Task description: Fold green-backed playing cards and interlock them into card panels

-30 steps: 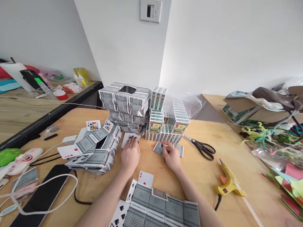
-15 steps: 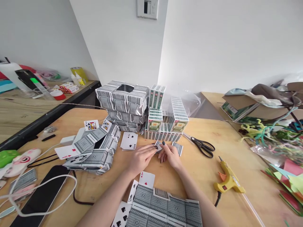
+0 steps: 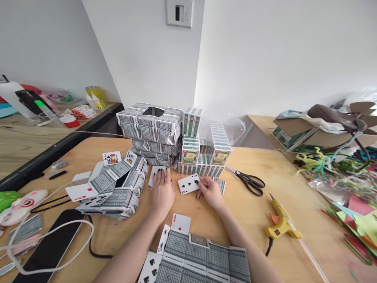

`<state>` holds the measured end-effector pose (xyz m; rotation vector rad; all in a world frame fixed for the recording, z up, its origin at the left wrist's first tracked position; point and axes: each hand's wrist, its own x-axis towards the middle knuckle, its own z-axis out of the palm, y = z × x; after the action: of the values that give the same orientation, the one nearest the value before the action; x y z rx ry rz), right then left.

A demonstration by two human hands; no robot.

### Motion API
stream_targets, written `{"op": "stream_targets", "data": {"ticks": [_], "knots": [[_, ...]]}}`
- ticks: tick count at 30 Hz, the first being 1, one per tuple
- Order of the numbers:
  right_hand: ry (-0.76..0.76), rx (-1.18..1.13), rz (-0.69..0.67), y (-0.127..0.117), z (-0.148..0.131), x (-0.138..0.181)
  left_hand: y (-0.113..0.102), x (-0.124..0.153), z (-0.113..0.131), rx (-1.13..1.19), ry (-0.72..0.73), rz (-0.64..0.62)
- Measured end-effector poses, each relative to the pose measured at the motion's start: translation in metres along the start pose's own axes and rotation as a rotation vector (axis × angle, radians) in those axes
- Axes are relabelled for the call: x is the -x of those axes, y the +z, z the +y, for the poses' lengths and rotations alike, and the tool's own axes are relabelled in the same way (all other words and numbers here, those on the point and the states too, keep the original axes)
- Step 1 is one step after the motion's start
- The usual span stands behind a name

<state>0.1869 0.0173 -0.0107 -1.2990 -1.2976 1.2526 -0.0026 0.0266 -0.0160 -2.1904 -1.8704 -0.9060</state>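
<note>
My right hand [image 3: 212, 192] pinches a three of spades [image 3: 186, 184] by its right end, face up over the table. My left hand [image 3: 163, 192] lies with fingers stretched over a small pile of playing cards [image 3: 152, 175], hiding most of it. Just behind my right hand, a few face-down cards [image 3: 221, 184] lie on the table. Between my forearms, close to me, is a panel of joined grey-backed cards [image 3: 203, 259]. An ace of diamonds [image 3: 181, 225] sticks out from its far edge.
Card-covered boxes [image 3: 150, 124] are stacked at the back, with green card packs [image 3: 218, 155] beside them. Another card-covered box [image 3: 126, 198] with loose cards stands left. Scissors [image 3: 250, 182] and a yellow glue gun [image 3: 281, 220] lie right. A white cable [image 3: 59, 222] crosses a black phone [image 3: 48, 247].
My left hand has moved left, away from my right hand, onto the card pile. The three of spades now shows its face in my right hand.
</note>
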Motion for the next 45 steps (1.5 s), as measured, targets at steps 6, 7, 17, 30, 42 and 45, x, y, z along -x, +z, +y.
{"op": "stream_targets", "data": {"ticks": [6,7,17,30,42,45], "knots": [[-0.006,0.004,0.021,0.001,-0.002,0.001,0.003,0.000,0.001,-0.023,-0.024,-0.060],[-0.003,0.000,0.024,0.001,-0.002,0.002,0.002,0.000,0.002,-0.020,-0.029,-0.052],[0.040,-0.104,-0.028,-0.001,-0.006,0.002,-0.016,0.000,0.008,0.219,0.156,0.205],[0.094,-0.487,-0.163,0.002,-0.014,0.005,-0.017,-0.004,0.023,0.514,0.548,-0.121],[0.097,-0.470,-0.203,0.005,-0.013,0.008,-0.020,-0.002,0.026,0.344,0.398,-0.186],[0.087,-0.482,-0.176,0.005,-0.013,0.007,-0.022,0.000,0.028,0.332,0.374,-0.175]]}}
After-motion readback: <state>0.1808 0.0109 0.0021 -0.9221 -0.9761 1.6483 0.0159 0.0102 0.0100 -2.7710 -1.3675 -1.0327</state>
